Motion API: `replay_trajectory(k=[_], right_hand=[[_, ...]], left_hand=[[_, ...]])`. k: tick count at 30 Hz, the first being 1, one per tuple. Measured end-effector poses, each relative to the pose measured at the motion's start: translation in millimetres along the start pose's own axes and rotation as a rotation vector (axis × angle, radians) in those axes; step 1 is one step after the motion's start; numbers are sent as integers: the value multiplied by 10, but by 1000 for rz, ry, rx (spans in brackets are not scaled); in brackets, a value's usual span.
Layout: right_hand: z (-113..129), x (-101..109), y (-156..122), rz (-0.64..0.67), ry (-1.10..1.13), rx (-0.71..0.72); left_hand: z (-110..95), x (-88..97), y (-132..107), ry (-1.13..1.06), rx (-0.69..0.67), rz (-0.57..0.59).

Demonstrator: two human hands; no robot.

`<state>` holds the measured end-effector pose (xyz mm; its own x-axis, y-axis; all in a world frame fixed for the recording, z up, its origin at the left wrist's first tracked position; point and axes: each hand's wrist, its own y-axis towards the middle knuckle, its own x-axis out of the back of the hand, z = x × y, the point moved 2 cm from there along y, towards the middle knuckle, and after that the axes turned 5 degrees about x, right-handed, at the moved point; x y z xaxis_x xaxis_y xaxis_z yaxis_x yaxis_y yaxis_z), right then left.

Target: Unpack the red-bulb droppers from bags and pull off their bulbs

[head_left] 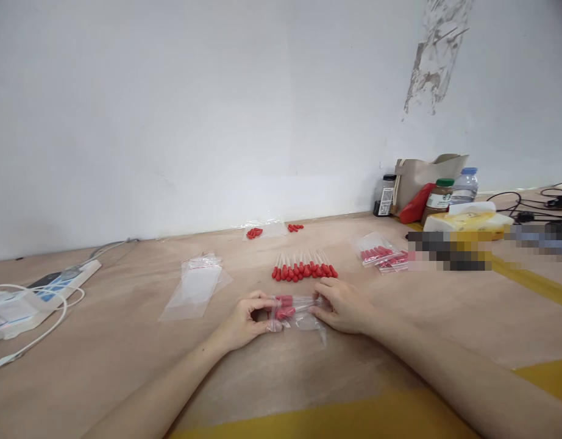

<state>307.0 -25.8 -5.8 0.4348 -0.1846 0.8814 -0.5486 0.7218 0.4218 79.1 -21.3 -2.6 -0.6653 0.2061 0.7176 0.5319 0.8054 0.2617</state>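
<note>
1. A small clear bag [294, 311] holding red-bulbed droppers is laid on the wooden table [125, 341], near the middle, between the two hands
2. Its left end is pinched by the left hand [244, 323], with thumb and fingertips closed on the plastic
3. Its right end is gripped by the right hand [342, 308], with the fingers curled over the bag's far edge
4. Just beyond the bag, a row of loose droppers [303, 268] is spread out, red bulbs toward the near side
5. A stack of empty bags [196, 283] is seen to the left of the hands, well apart from them
6. Filled bags [381, 253] are piled farther off to the right
7. Loose red bulbs [254, 232] are scattered close to the wall
8. A white power strip [47, 289] is set at the left edge, and a tissue pack [468, 221] at the far right
</note>
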Motion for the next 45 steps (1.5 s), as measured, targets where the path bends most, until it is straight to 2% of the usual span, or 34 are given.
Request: replay_trajectory(k=[8,11,15,20,24,30,35,39,45], right_hand=[[-131,68,35,138,238,4],[-159,92,41,165,253,-12],[-145,89,32,170,262,-23],[-115,67,27,118,242,-4],[-107,62,31,121,242,-9],[-109,70,36,126,251,-30],[-121,94,39,157,252,-56],[-154,102,44,189,263,-100],[-187,83,39,184,271,-115]], left_hand=[[-21,-16,-4,-13,-12,-43],[-33,2,-26,-34,-59,16],[-36,8,-41,-17,-71,55],[-67,-61,-30,73,-99,-13],[-77,-78,-29,62,-131,-88],[-62,-50,-45,119,-219,35],[-28,-47,-44,194,-256,-22],[8,2,-32,160,-220,-31],[70,251,-85,194,-67,77]])
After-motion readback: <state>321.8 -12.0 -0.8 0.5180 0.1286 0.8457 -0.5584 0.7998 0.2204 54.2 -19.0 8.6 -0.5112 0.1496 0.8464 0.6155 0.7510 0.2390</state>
